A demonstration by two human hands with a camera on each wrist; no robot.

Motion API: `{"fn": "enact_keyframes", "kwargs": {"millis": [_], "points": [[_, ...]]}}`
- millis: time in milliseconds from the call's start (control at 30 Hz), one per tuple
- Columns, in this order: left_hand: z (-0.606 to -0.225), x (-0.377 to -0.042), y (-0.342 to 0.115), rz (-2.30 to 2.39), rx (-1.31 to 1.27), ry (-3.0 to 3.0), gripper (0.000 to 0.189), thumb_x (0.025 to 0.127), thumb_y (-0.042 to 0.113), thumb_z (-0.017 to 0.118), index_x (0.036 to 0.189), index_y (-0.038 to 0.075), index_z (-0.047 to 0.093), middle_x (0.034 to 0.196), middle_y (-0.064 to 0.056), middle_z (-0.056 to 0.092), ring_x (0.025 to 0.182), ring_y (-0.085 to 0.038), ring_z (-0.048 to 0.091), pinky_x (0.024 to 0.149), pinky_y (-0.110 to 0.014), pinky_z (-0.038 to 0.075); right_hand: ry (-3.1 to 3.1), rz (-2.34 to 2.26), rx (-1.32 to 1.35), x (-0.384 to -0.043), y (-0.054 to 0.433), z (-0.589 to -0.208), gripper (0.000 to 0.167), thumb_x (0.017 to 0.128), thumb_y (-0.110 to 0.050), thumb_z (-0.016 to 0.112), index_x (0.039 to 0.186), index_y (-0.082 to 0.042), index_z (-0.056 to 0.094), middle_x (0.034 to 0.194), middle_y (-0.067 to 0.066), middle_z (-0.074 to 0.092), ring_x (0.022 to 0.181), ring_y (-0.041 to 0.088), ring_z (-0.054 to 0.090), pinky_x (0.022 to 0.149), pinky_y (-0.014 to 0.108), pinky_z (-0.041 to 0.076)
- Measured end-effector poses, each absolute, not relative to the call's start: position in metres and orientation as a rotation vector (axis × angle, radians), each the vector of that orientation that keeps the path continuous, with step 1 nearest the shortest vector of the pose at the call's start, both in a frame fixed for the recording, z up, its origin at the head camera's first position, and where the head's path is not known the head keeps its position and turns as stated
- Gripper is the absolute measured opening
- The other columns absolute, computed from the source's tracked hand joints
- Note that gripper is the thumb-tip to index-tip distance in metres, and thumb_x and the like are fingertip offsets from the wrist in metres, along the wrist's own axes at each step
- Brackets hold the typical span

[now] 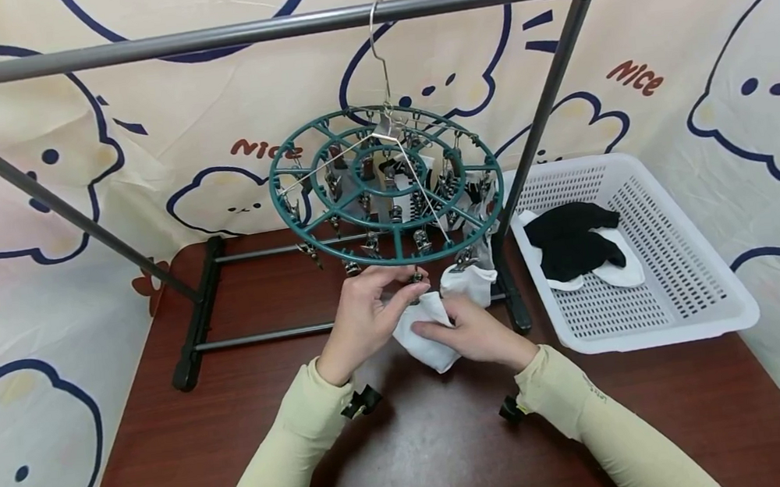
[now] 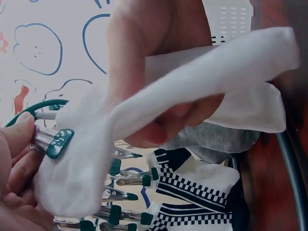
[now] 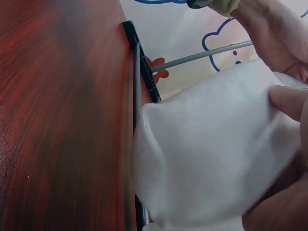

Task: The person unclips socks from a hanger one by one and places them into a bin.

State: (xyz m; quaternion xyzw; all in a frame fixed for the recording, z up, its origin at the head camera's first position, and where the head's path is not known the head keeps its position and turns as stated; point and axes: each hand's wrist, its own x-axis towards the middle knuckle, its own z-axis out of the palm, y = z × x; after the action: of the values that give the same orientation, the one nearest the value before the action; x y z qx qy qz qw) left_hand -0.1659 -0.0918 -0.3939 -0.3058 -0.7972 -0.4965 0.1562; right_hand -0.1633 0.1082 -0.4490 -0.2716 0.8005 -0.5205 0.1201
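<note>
A white sock hangs between my two hands, below the rim of a round green clip hanger. My left hand pinches a metal clip with a green tip, which lies against the sock's edge in the left wrist view. Lower on the fabric, my right hand grips the sock between thumb and fingers. In the right wrist view the sock's loose cloth covers part of that hand. Another white sock hangs from the hanger just to the right.
The hanger hooks onto a grey rack bar. Checkered socks and a grey sock hang behind, among several clips. A white basket on the right holds black cloth items and white ones. A rack foot stands left.
</note>
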Motion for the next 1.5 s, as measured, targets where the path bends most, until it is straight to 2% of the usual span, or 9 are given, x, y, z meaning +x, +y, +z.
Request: {"fn": "enact_keyframes", "kwargs": {"millis": [200,400,600,767,867,1000,1200,1367,1500], "points": [[-0.394,-0.168,-0.092,-1.414,-0.854,-2.235,0.013,0.093,0.007,0.076,0.104,0.003,0.081,0.102,-0.008,0.081,0.099,-0.024,0.073,0.073,-0.036,0.056,2.359,-1.503,-0.813,-0.164,0.107,-0.451,0.016,0.103,-0.019,0.066,0.107,-0.008,0.076,0.088,0.000,0.073,0.074,0.005,0.058,0.067,0.024,0.048],[-0.395,-0.168,-0.093,-1.413,-0.839,-2.228,0.013,0.093,0.007,0.077,0.105,0.004,0.081,0.102,-0.009,0.081,0.096,-0.023,0.072,0.064,-0.037,0.055,2.387,-1.443,-0.784,-0.162,0.107,-0.453,0.018,0.102,-0.019,0.067,0.112,-0.007,0.076,0.098,0.002,0.077,0.078,0.003,0.061,0.070,0.023,0.051],[-0.394,-0.168,-0.095,-1.386,-0.841,-2.220,0.019,0.091,0.008,0.079,0.109,0.003,0.080,0.102,-0.011,0.080,0.092,-0.022,0.073,0.059,-0.034,0.051,2.398,-1.379,-0.760,-0.161,0.109,-0.458,0.019,0.103,-0.024,0.066,0.111,-0.009,0.075,0.093,-0.001,0.075,0.073,0.003,0.058,0.067,0.023,0.048],[-0.395,-0.168,-0.096,-1.342,-0.851,-2.224,0.023,0.089,0.010,0.081,0.111,0.003,0.079,0.101,-0.012,0.080,0.097,-0.025,0.074,0.063,-0.031,0.050,2.426,-1.302,-0.776,-0.156,0.115,-0.460,0.019,0.103,-0.027,0.066,0.092,-0.012,0.072,0.071,-0.010,0.059,0.060,0.001,0.047,0.059,0.022,0.040],[-0.394,-0.168,-0.096,-1.337,-0.848,-2.221,0.023,0.089,0.009,0.081,0.111,0.003,0.079,0.101,-0.012,0.080,0.098,-0.025,0.075,0.070,-0.034,0.056,2.437,-1.269,-0.812,-0.150,0.120,-0.455,0.027,0.103,-0.028,0.066,0.080,-0.015,0.065,0.064,-0.013,0.047,0.057,0.001,0.042,0.057,0.022,0.037],[-0.392,-0.167,-0.098,-1.343,-0.834,-2.216,0.022,0.089,0.009,0.081,0.111,0.003,0.079,0.102,-0.009,0.080,0.100,-0.023,0.074,0.082,-0.040,0.059,2.418,-1.276,-0.846,-0.142,0.128,-0.441,0.020,0.103,-0.025,0.067,0.086,-0.014,0.069,0.069,-0.011,0.055,0.061,0.001,0.048,0.059,0.022,0.043],[-0.392,-0.168,-0.101,-1.342,-0.823,-2.198,0.021,0.088,0.008,0.082,0.109,0.006,0.080,0.099,-0.008,0.080,0.097,-0.022,0.074,0.075,-0.036,0.056,2.422,-1.342,-0.790,-0.131,0.153,-0.412,0.017,0.102,-0.022,0.068,0.106,-0.007,0.075,0.091,0.000,0.075,0.072,0.003,0.063,0.065,0.026,0.056],[-0.392,-0.168,-0.102,-1.350,-0.825,-2.186,0.022,0.088,0.007,0.082,0.109,0.005,0.080,0.099,-0.009,0.080,0.095,-0.023,0.074,0.067,-0.039,0.054,2.449,-1.468,-0.725,-0.129,0.179,-0.386,0.011,0.100,-0.012,0.068,0.102,-0.002,0.074,0.085,0.006,0.075,0.067,0.007,0.068,0.057,0.031,0.058],[-0.394,-0.167,-0.102,-1.333,-0.815,-2.195,0.021,0.088,0.009,0.082,0.109,0.005,0.080,0.098,-0.009,0.080,0.092,-0.023,0.074,0.064,-0.031,0.051,2.525,-1.523,-0.583,-0.134,0.202,-0.368,0.014,0.101,-0.010,0.067,0.099,0.004,0.071,0.082,0.010,0.073,0.064,0.010,0.069,0.054,0.033,0.058]]}}
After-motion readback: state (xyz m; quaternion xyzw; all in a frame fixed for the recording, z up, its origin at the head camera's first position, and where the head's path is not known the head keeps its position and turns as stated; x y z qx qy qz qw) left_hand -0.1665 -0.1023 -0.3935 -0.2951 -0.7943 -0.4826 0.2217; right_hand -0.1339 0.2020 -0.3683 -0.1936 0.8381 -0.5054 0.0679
